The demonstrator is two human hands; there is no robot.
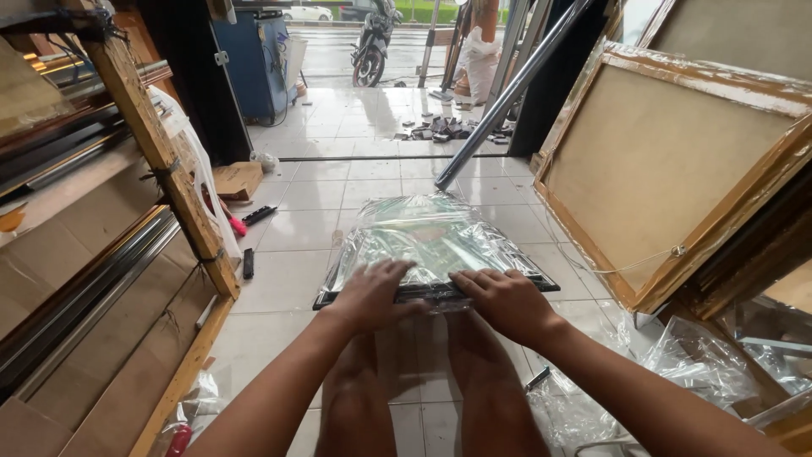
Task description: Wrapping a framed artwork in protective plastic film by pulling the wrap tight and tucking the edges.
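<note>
While plastic wrap [427, 233] hides frame [440, 292], left hand [372, 296], right hand [506, 303] press flat, released.

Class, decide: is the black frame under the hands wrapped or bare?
Wrapped: crinkled clear plastic film covers the black frame, both hands pressing its near edge.
</note>
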